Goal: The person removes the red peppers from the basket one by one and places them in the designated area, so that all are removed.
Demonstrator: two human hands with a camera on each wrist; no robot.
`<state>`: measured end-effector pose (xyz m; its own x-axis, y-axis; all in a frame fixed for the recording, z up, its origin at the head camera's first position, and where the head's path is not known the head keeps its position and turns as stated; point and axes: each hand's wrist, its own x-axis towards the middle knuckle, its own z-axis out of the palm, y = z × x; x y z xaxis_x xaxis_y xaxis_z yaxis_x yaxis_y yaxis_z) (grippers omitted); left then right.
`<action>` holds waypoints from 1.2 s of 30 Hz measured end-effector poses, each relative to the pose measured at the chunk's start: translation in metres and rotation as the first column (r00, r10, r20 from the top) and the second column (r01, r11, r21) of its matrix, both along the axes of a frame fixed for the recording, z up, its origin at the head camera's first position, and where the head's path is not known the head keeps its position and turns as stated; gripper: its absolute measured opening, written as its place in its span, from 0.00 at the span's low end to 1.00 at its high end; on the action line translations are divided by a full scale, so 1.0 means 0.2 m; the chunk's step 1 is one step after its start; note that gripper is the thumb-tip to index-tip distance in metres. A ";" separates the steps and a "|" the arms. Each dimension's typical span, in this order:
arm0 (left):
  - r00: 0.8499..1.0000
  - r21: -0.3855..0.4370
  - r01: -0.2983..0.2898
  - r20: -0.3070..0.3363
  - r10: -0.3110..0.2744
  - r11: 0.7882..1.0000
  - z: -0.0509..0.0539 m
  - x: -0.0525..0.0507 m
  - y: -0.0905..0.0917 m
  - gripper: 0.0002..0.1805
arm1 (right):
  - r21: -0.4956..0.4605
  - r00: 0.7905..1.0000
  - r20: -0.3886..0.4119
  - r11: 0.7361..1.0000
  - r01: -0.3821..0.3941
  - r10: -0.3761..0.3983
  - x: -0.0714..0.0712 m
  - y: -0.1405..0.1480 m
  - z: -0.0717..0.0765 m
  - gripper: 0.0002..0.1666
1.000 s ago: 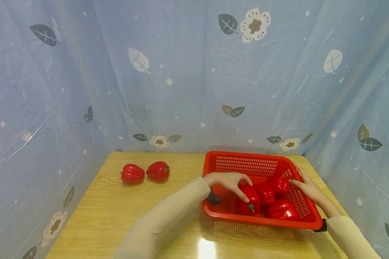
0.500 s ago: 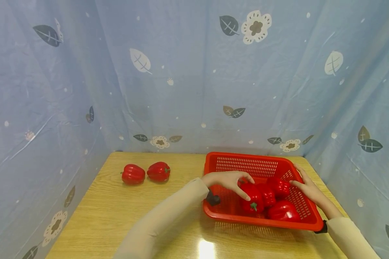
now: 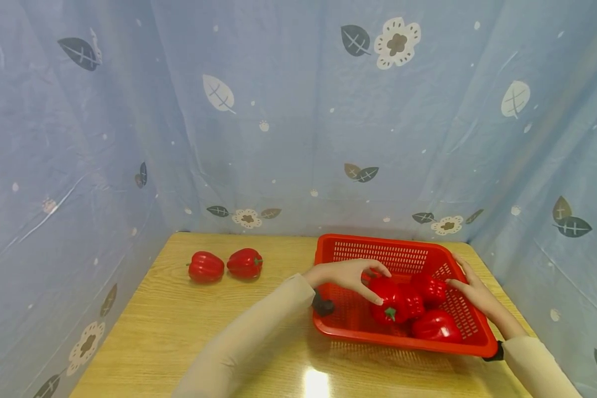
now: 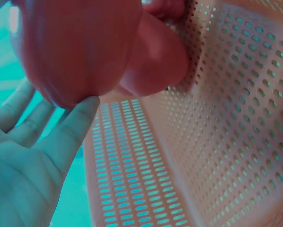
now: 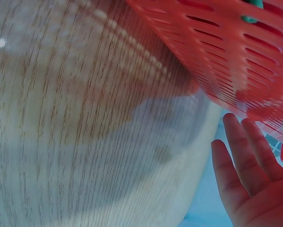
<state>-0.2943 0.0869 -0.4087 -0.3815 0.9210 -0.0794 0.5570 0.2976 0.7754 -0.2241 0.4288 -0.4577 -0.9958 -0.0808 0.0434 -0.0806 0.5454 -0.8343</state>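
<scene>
Touching, with left hand [image 3: 348, 273] spread wide, red bell pepper [image 3: 389, 298] inside red plastic basket [image 3: 408, 344], unclear whether gripping; straddling right rim with straight-fingered right hand [image 3: 477, 293]. Seemingly partway: counting four bell peppers [image 3: 435, 327] inside, two others [image 3: 245, 263] left outside on wood-grain table [image 3: 159, 326].

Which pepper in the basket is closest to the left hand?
The leftmost pepper in the basket, right by the left hand; the other peppers there lie farther right.
</scene>
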 end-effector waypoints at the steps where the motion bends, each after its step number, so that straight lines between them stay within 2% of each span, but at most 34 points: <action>1: 1.000 0.009 0.002 0.003 -0.002 1.000 0.00 0.00 -0.01 0.30 | -0.002 1.000 0.001 1.000 -0.001 0.001 0.00 0.00 0.00 0.43; 7: 1.000 0.039 -0.013 0.007 0.013 0.999 0.04 -0.01 -0.05 0.30 | -0.023 1.000 -0.008 1.000 -0.009 0.009 -0.01 0.00 0.00 0.42; 14: 0.999 0.066 -0.043 -0.021 0.044 0.997 0.08 -0.01 -0.11 0.31 | 0.000 1.000 -0.013 1.000 -0.001 0.001 0.00 0.00 0.00 0.43; 30: 0.990 0.197 -0.137 0.058 0.128 0.971 0.09 -0.06 -0.26 0.30 | -0.029 1.000 -0.018 1.000 -0.009 0.009 -0.01 0.00 -0.01 0.43; 36: 0.987 0.242 -0.144 0.099 0.123 0.959 0.09 -0.07 -0.32 0.30 | -0.023 1.000 -0.022 1.000 -0.008 0.008 -0.01 0.01 -0.02 0.42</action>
<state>-0.3085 0.0222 -0.3899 -0.5042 0.8567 0.1087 0.4568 0.1578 0.8755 -0.2267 0.4315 -0.4621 -0.9939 -0.0874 0.0672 -0.1033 0.5256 -0.8444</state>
